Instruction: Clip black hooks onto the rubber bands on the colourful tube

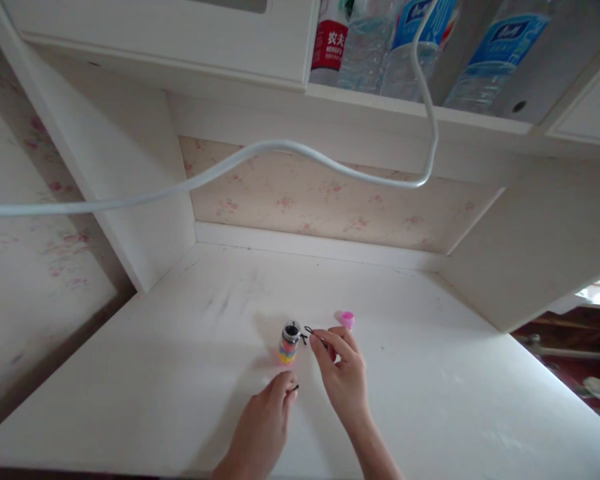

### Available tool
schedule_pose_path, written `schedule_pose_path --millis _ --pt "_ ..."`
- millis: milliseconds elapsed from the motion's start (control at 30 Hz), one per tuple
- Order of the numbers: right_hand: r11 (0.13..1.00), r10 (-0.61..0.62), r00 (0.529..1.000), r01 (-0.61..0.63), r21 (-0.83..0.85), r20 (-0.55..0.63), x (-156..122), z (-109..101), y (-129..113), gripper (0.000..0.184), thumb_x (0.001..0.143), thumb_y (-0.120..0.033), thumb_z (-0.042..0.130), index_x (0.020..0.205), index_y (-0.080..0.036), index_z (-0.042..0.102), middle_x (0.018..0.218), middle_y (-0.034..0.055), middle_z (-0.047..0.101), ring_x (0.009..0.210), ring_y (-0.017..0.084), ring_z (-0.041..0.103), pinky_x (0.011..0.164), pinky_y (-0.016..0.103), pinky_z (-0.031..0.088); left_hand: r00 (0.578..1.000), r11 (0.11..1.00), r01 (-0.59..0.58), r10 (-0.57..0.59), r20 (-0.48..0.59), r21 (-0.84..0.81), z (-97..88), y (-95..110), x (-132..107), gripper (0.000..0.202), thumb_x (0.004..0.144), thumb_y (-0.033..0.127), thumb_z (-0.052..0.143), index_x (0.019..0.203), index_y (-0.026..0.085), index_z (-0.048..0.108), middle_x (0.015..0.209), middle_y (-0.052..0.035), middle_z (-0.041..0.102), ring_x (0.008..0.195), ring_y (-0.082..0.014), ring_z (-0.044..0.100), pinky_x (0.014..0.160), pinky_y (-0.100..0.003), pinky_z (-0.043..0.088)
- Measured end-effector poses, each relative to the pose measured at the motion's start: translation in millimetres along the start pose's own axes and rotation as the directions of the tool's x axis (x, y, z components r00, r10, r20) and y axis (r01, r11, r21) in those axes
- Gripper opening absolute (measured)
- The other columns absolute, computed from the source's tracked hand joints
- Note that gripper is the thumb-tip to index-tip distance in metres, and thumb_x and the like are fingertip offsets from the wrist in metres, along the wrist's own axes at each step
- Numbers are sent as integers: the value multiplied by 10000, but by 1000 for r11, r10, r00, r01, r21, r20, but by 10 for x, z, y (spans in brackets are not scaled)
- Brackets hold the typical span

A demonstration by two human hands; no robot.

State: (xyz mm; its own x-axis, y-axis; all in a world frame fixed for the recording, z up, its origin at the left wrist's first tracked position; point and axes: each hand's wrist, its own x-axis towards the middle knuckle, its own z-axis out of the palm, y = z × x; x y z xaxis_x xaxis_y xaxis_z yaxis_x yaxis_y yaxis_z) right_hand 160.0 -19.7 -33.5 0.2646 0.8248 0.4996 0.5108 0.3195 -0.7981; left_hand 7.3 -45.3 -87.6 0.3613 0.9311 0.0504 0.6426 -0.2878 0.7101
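A small clear jar (289, 341) stands upright on the white desktop, filled with coloured layers and with black bands at its open top. To its right, my right hand (344, 370) pinches thin black hair ties (309, 330) between thumb and forefinger; their loops stick out towards the jar. Nearer to me, my left hand (267, 417) is closed, and a short bit of a black hair tie (295, 388) pokes out at its fingertips. Beyond my right fingers sits a small pink cap (347, 320), apart from the jar.
A white cable (280, 145) crosses the view above the white desktop (420, 400). Side panels (535, 247) bound the desk left and right. Overhead, a shelf (420, 115) holds several plastic bottles (370, 50). The desk's right edge drops off towards dark clutter.
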Motion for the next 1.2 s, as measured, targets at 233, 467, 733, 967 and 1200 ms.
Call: schedule_pose_path --millis 233,467,733,967,1200 --pt "995 -50 995 57 -78 90 166 163 -124 129 866 -283 592 886 -248 716 802 13 577 613 107 466 519 225 381 990 940 123 -137 -21 -318 -87 -273 -80 262 908 385 456 1048 205 584 932 -21 689 537 -105 562 555 -225 456" --pt "993 10 994 3 -120 109 224 193 -166 167 860 -327 589 839 -232 725 803 22 600 631 118 482 560 240 406 990 908 123 -139 -11 -400 -172 -212 -104 342 912 461 436 922 186 640 822 -26 676 554 -109 537 512 -208 412" --pt "993 67 994 -58 -105 83 158 141 -140 266 872 -422 568 826 -213 727 792 39 608 636 132 484 572 262 407 978 849 96 -178 -110 -519 -378 -164 -7 393 893 502 473 993 173 664 691 4 621 511 -111 529 479 -212 420" --pt "981 180 982 -184 56 57 -4 80 3 292 866 -447 579 812 -193 713 806 46 610 738 163 535 635 271 413 934 931 -160 35 -355 -328 -782 213 347 285 923 396 474 999 200 666 825 -27 696 554 -100 581 530 -197 464" --pt "942 311 949 -315 112 58 -304 -24 276 335 850 -486 589 774 -179 699 802 45 600 758 175 543 653 262 414 850 959 -282 253 -462 7 -743 301 564 244 955 295 429 973 200 654 936 -47 662 805 -125 647 740 -217 498"
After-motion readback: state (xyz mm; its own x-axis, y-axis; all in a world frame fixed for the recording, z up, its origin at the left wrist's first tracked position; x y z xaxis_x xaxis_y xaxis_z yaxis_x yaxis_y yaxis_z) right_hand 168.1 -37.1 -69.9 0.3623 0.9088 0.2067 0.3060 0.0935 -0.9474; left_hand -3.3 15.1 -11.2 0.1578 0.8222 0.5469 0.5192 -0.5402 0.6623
